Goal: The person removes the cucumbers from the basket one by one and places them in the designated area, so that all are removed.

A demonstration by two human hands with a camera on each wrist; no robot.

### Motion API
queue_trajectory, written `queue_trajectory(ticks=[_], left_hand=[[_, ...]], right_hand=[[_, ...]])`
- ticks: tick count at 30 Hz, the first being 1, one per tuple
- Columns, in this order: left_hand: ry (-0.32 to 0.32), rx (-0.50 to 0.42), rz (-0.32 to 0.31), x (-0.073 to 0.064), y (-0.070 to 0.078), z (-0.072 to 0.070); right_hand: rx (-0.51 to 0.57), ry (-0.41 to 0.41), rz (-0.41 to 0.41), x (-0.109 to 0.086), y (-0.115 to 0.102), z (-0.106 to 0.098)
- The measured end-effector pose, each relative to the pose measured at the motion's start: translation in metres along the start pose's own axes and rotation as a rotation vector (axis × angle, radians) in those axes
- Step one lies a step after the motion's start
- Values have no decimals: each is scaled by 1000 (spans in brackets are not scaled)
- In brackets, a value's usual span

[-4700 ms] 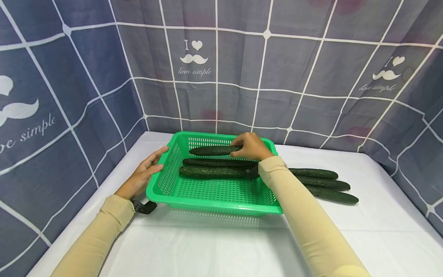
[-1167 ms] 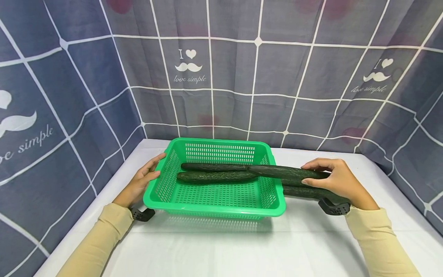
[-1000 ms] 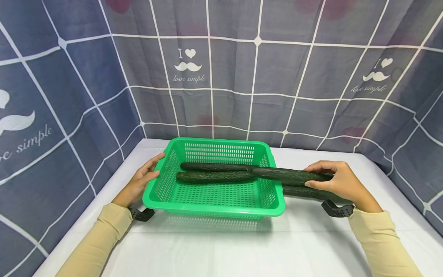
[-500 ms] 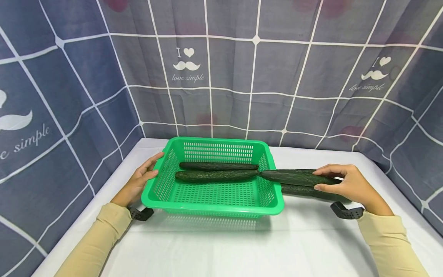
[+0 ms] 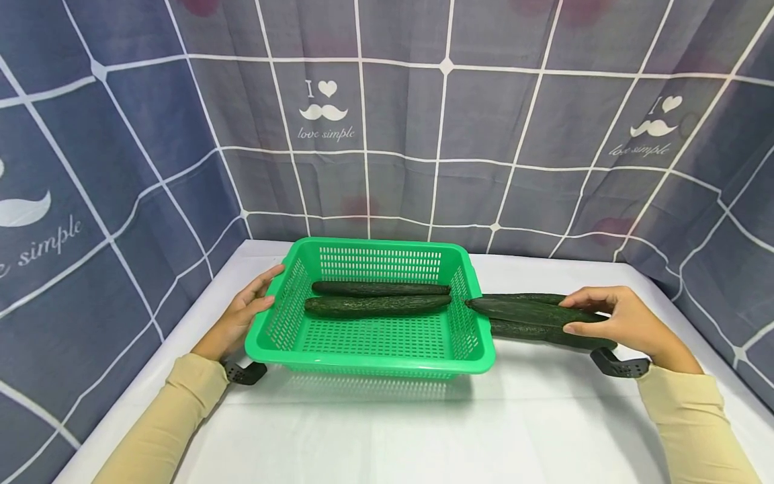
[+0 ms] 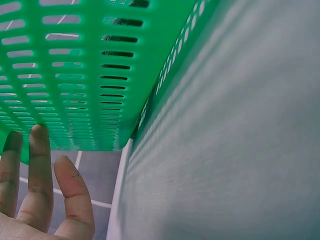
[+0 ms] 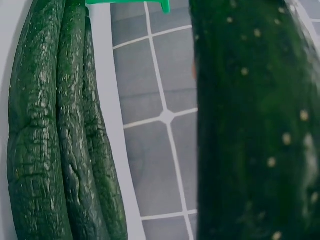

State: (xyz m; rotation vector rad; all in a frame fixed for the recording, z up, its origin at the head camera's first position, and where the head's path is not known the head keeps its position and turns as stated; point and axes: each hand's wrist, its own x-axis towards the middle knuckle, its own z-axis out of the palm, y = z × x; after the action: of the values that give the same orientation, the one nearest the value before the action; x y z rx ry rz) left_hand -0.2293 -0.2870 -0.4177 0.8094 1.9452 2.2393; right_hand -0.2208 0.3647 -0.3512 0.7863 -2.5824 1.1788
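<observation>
My right hand [image 5: 629, 326] grips a dark green cucumber [image 5: 520, 310] by its right part. That cucumber is raised above the other cucumbers [image 5: 526, 331] lying side by side on the table, its left tip just right of the basket's right rim. Close up in the right wrist view, the held cucumber [image 7: 255, 125] fills the right side, with three cucumbers [image 7: 37, 130] lying at left. My left hand [image 5: 238, 316] rests its extended fingers against the left side of a green plastic basket [image 5: 369, 365]. Inside the basket lie two cucumbers [image 5: 377, 306], parallel to its long side.
A white cloth covers the table [image 5: 375, 430]. A grey-blue checked curtain [image 5: 399, 121] hangs close behind the basket and along both sides. Black wrist devices [image 5: 244, 373] sit under both wrists.
The right hand, earlier holding a cucumber at the back inside the basket, has brought it out to the right. Lately it moves further right, off the rim. The left hand stays at the basket.
</observation>
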Motion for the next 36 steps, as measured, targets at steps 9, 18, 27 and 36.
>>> queue_trajectory(ticks=[9,18,27,36], left_hand=[[18,35,-28,0,2,0],[10,21,-25,1,2,-1],[24,37,-36,1,2,1],[16,21,-13,0,-1,0]], right_hand=[[41,-37,48,-4,12,-5],[80,-75,70,-9,22,-10],[136,-112,63,-16,39,-14],[136,-231,49,-17,50,-11]])
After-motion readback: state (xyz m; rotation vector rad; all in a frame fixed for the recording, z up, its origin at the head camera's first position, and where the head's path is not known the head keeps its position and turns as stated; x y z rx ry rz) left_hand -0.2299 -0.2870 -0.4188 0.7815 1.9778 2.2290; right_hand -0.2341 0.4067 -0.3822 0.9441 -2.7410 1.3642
